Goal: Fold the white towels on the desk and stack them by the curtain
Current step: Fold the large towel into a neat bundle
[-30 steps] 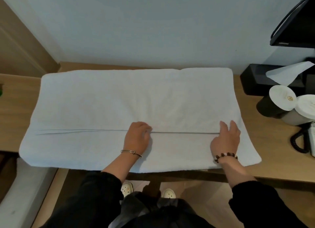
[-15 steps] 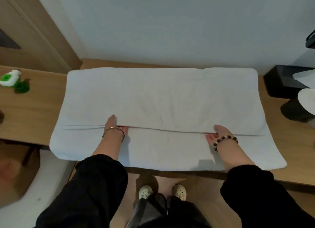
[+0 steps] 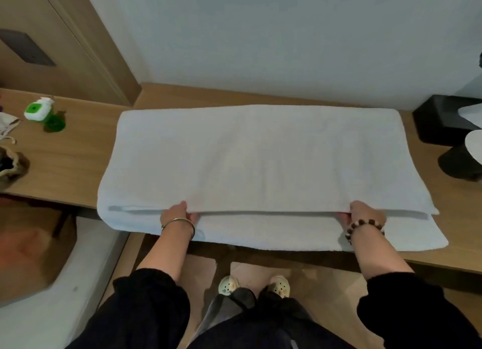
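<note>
towel [image 3: 260,160]: white, spread flat on the table [image 3: 78,160], long side running L to R; doubled over, so the top layer's near edge stops short of the bottom layer's and a strip of the bottom layer shows toward the person.
left hand [image 3: 180,214]: at the towel's top-layer near edge, L of its middle; thumb on top, fingers tucked under the layer and pinching that edge. Fingertips hidden by the cloth.
right hand [image 3: 362,215]: same edge of the towel, near its R end; thumb over, fingers under, pinching the top layer. Fingertips not visible.
edge between hands: lifted a little off the bottom layer, with a shadow line under it.
wrists: thin metal bangle [image 3: 178,224] on L, dark bead bracelet [image 3: 365,226] on R, both over the towel's near strip.
L of towel: green bottle [image 3: 39,109] w/ white cap, lying well apart from it; brown bag [image 3: 10,163] at the frame edge.
R of towel: black box [image 3: 440,121] just beside its far corner; dark cup [image 3: 456,166] nearer, partly cut off.
behind towel: pale wall [image 3: 260,35], close to its far edge.
below towel: floor, two pale shoes [image 3: 253,286].
</note>
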`<state>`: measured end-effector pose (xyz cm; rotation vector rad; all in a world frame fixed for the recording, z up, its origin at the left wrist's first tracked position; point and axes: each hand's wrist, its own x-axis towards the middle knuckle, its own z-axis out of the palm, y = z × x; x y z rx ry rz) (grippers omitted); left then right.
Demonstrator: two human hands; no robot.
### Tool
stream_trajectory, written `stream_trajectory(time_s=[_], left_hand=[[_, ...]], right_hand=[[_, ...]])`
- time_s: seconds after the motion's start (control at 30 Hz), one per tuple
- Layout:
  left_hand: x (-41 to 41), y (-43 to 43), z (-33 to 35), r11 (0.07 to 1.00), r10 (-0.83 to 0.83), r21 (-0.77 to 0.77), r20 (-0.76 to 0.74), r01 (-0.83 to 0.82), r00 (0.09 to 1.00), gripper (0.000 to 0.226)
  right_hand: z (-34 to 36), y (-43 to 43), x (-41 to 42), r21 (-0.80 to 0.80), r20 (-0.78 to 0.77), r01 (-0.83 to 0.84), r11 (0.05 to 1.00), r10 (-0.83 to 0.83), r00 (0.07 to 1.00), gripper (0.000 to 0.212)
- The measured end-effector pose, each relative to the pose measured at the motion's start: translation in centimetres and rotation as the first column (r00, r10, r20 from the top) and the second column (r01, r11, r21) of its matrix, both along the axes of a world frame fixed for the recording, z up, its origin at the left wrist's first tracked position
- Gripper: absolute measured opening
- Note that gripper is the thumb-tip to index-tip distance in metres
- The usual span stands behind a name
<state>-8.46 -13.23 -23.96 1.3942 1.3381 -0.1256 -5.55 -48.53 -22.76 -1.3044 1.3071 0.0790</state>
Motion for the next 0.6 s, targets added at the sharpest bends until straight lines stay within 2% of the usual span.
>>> stream_trajectory(time_s=[0.03, 0.07, 0.1, 0.13, 0.17, 0.2, 0.27, 0.3, 0.33, 0.37, 0.4, 0.43, 0.47, 0.5, 0.53, 0.6], left_hand=[[-0.6, 0.4, -0.6, 0.983, 0.113, -0.154, 0.056, -0.103, 0.992, 0.033], [-0.7, 0.5, -1.1, 0.907, 0.313, -0.329, 0.105, -0.264, 0.944, 0.038], [-1.1, 0.7, -1.4, 0.881, 0.378, -0.362, 0.145, -0.306, 0.915, 0.041], [-1.3, 1.0, -1.2, 0.884, 0.390, -0.345, 0.176, -0.314, 0.904, 0.043], [-1.3, 1.5, -1.1, 0.889, 0.422, -0.279, 0.194, -0.363, 0.885, 0.045], [-1.5, 1.6, -0.7, 0.913, 0.406, -0.142, 0.196, -0.383, 0.893, 0.048], [-2.3, 1.9, -0.7, 0.882, 0.347, 0.247, 0.235, -0.401, 0.908, 0.059], [-2.8, 1.6, -0.5, 0.846, 0.205, 0.429, 0.288, -0.318, 0.935, 0.066], [-3.4, 1.1, -0.8, 0.774, -0.065, 0.618, 0.298, -0.141, 0.952, 0.072], [-3.7, 0.6, -1.5, 0.603, -0.415, 0.787, 0.165, 0.134, 0.895, 0.077], [-3.7, 0.0, -2.4, 0.302, -0.688, 0.855, -0.110, 0.421, 0.717, 0.083], [-3.6, -0.5, -3.5, -0.013, -0.797, 0.787, -0.381, 0.616, 0.470, 0.086], [-3.2, -0.8, -4.6, -0.236, -0.789, 0.672, -0.554, 0.702, 0.265, 0.084], [-2.8, -1.1, -5.3, -0.322, -0.774, 0.588, -0.615, 0.742, 0.152, 0.079], [-2.3, -1.3, -5.8, -0.320, -0.778, 0.569, -0.614, 0.758, 0.132, 0.075], [-1.1, -1.2, -6.2, -0.310, -0.782, 0.567, -0.609, 0.763, 0.135, 0.069]], right_hand=[[-0.9, -0.2, -1.0, 0.076, -0.037, -0.049, 0.996, 0.052, 0.998, 0.036], [-1.6, -0.3, -1.7, 0.098, -0.078, -0.083, 0.992, 0.091, 0.993, 0.032], [-2.2, -0.5, -2.3, 0.018, -0.112, -0.106, 0.994, 0.108, 0.988, 0.029], [-2.7, -0.7, -2.9, -0.147, -0.170, -0.181, 0.972, 0.155, 0.973, 0.031], [-3.2, -0.9, -3.4, -0.339, -0.229, -0.277, 0.899, 0.206, 0.951, 0.035], [-3.3, -0.8, -3.9, -0.512, -0.242, -0.336, 0.790, 0.243, 0.939, 0.036], [-3.4, 0.2, -4.7, -0.713, -0.115, -0.341, 0.613, 0.377, 0.919, 0.023], [-3.7, 0.8, -4.9, -0.770, -0.089, -0.384, 0.510, 0.510, 0.856, 0.019], [-4.0, 1.6, -4.8, -0.794, -0.164, -0.491, 0.358, 0.652, 0.741, 0.028], [-4.5, 2.3, -4.5, -0.774, -0.292, -0.611, 0.164, 0.764, 0.575, 0.047], [-4.8, 3.1, -4.0, -0.716, -0.424, -0.697, -0.031, 0.813, 0.399, 0.064], [-5.2, 3.9, -3.5, -0.634, -0.537, -0.749, -0.193, 0.806, 0.247, 0.075], [-5.8, 4.4, -3.0, -0.553, -0.613, -0.779, -0.296, 0.778, 0.140, 0.080], [-6.5, 4.5, -2.8, -0.496, -0.658, -0.792, -0.356, 0.749, 0.075, 0.080], [-7.0, 4.5, -2.6, -0.453, -0.684, -0.806, -0.382, 0.729, 0.039, 0.078], [-7.6, 4.2, -2.1, -0.436, -0.691, -0.817, -0.378, 0.722, 0.034, 0.076]])
